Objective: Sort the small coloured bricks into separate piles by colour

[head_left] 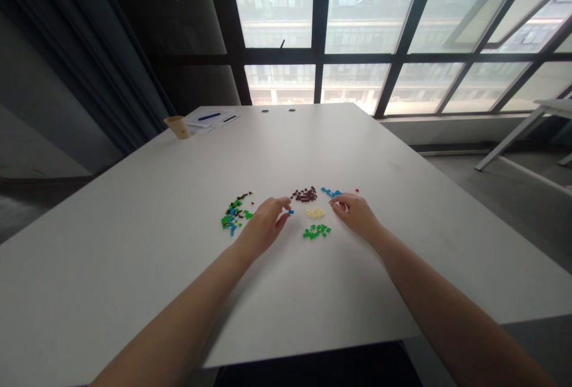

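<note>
Table (pixel 134 208): white, and it carries all the items listed. A window (pixel 357 18) stands behind its far edge, at 12 o'clock. Clock directions below are taken from the yellow pile (pixel 315 213).

Left hand (pixel 261 227): at 9 o'clock, palm down, fingers curled, thumb and forefinger drawn close together. The blue brick (pixel 290 212) lies at these fingertips, on or just above the table, between the hand and the yellow pile. Whether the fingers grip it or only touch it cannot be told.

Right hand (pixel 355 214): at 3 o'clock, palm down, fingers bent toward the table. Its fingertips are just beside the blue pile (pixel 331 192). Whether it grasps anything cannot be told.

Cup (pixel 177 127): at 10 o'clock, near the far left edge, upright. Papers (pixel 214 119) with pens lie just beside it.

Mixed pile (pixel 236 214): at 9 o'clock, beyond the left hand; green, blue and dark bricks.

Brown pile (pixel 305 194): at 12 o'clock, near.

Green pile (pixel 317 231): at 6 o'clock, near.

Blue pile: at 1 o'clock.

Red brick (pixel 357 190): at 2 o'clock, alone, beyond the right hand.
</note>
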A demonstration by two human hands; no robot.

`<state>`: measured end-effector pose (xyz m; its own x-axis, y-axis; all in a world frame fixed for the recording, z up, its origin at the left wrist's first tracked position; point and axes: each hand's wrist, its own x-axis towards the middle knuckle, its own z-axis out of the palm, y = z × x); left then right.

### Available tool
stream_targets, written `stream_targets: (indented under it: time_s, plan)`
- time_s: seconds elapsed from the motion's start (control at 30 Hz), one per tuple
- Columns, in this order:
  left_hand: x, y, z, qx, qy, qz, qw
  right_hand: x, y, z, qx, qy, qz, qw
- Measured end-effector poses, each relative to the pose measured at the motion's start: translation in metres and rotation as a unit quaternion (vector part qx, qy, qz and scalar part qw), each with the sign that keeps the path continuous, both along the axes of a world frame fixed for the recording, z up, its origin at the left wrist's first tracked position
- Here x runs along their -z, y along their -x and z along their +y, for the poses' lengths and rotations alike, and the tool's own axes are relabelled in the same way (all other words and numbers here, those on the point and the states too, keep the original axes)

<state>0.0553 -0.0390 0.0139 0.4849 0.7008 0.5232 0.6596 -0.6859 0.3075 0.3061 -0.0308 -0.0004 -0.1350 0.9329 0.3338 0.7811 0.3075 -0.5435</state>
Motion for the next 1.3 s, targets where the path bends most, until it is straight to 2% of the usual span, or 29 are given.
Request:
stream_targets:
  time_s: [0.17, 0.37, 0.57, 0.7, 0.77, 0.87, 0.97, 1.03, 1.13, 1.3]
  plan:
    - [0.000, 0.000, 0.000, 0.012, -0.005, -0.007, 1.000, -0.002, 0.005, -0.003, -0.014, -0.024, 0.012, 1.000]
    - [0.002, -0.004, -0.004, 0.041, 0.049, -0.037, 0.997, -0.007, 0.033, -0.021, -0.111, -0.094, 0.014, 0.989]
    - [0.005, -0.008, -0.010, 0.091, 0.075, -0.046, 0.992, -0.005, 0.053, -0.033, -0.136, -0.107, -0.033, 0.984]
    - [0.003, -0.008, -0.011, 0.082, 0.089, -0.032, 0.992, -0.004, 0.054, -0.033, -0.138, -0.107, -0.042, 0.984]
    - [0.002, -0.005, -0.008, 0.047, 0.089, 0.002, 0.995, -0.004, 0.050, -0.027, -0.119, -0.106, -0.041, 0.986]
    - [0.000, 0.005, -0.001, -0.062, 0.095, 0.104, 0.988, -0.001, 0.031, -0.012, -0.045, -0.090, -0.035, 0.994]
    - [0.000, 0.021, 0.008, -0.172, 0.141, 0.216, 0.951, 0.004, 0.003, 0.007, 0.068, -0.057, -0.065, 0.994]
    - [0.002, 0.032, 0.014, -0.219, 0.173, 0.263, 0.924, 0.009, -0.015, 0.016, 0.146, -0.032, -0.092, 0.985]
    - [0.003, 0.044, 0.020, -0.253, 0.207, 0.279, 0.903, 0.015, -0.029, 0.023, 0.212, 0.006, -0.126, 0.969]
    - [0.001, 0.047, 0.025, -0.243, 0.240, 0.251, 0.906, 0.019, -0.030, 0.026, 0.233, 0.065, -0.147, 0.959]
